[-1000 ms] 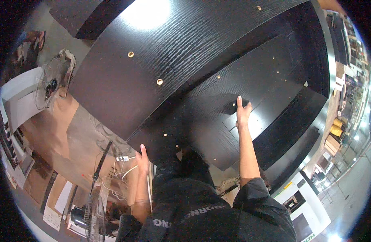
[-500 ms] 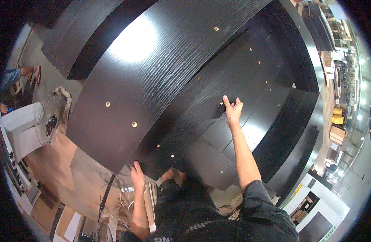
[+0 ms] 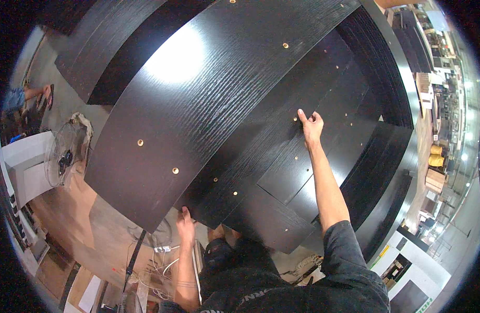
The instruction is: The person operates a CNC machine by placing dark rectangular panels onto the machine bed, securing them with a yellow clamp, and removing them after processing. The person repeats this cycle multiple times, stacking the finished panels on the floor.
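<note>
Rightward and a little up in view, the drilled black panel (image 3: 261, 151) has slid since half a second ago, both my hands travelling with it, while the big upper board (image 3: 198, 99) sits slightly lower in the picture. More of the panel's near end now shows past that board's edge, so I judge the two are parting and the panel is coming out as a separate piece.

My left hand (image 3: 186, 228) is at the panel's near-left corner, thumb up against the end, the other fingers hidden below; it seems to cup the edge. My right hand (image 3: 312, 128) is farther along the right side, thumb stretched near a hole, the other fingers curled a little apart from it, apparently pinching the edge between. How firmly, I cannot tell.

Along its left side the panel runs close beside the big board's edge, perhaps tucked under it. Smaller black panels (image 3: 276, 211) lie beneath and to the right, and the black stack (image 3: 378, 159) beyond them hems in that side. My legs (image 3: 250, 261) stand just below the near corner. More room shows leftward over the floor (image 3: 112, 224), though the fan (image 3: 67, 156) stands out there and cables trail nearer me.
</note>
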`<state>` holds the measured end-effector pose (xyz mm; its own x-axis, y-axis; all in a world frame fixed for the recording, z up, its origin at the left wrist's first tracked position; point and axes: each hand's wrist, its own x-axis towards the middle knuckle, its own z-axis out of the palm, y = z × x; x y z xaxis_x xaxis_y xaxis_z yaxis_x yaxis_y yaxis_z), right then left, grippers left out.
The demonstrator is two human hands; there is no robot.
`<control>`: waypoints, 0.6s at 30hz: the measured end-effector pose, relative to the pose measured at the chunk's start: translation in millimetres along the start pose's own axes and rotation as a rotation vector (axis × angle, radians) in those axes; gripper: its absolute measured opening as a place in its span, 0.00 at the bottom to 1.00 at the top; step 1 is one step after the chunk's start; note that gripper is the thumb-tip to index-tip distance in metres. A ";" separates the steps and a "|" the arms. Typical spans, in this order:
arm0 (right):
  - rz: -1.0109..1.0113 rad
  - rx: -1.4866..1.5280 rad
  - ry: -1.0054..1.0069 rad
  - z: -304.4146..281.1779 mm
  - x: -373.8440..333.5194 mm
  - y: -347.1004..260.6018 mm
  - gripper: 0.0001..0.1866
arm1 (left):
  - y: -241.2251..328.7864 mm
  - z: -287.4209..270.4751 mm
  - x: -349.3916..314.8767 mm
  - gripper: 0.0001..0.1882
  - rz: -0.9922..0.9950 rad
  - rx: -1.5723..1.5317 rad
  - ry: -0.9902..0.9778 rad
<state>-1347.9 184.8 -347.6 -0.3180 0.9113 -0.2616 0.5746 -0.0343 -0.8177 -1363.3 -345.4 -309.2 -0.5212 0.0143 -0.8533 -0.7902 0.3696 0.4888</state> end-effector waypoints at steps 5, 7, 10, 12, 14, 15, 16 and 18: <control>-0.073 -0.156 0.007 -9.4 28.3 4.8 0.19 | 1.4 1.2 16.9 0.39 0.077 0.103 -0.074; -0.054 -0.286 0.031 -12.2 39.7 5.3 0.19 | 8.0 2.2 22.2 0.39 0.085 0.185 -0.085; 0.004 -0.121 -0.018 -10.6 37.7 -3.5 0.23 | 5.3 1.7 31.2 0.37 0.123 0.317 -0.022; 0.134 -0.077 -0.079 -9.0 26.9 -19.2 0.24 | -5.6 2.5 44.9 0.37 0.236 0.525 0.105; 0.157 -0.082 0.001 -7.2 8.7 -19.3 0.17 | -10.7 12.3 56.1 0.33 0.379 0.570 0.218; 0.182 -0.047 -0.032 -0.4 -14.7 -27.8 0.14 | -13.4 13.9 60.7 0.30 0.444 0.562 0.276; 0.209 -0.014 -0.065 6.5 -38.3 -35.7 0.13 | -15.1 13.9 65.3 0.28 0.500 0.547 0.321; 0.179 0.030 -0.191 16.7 -86.1 -18.7 0.12 | -14.9 10.1 76.8 0.24 0.598 0.530 0.350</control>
<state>-1343.9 100.1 -318.3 -0.3518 0.7954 -0.4935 0.6129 -0.2028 -0.7637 -1388.3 -340.5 -383.8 -0.9386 0.0898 -0.3331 -0.1437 0.7760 0.6141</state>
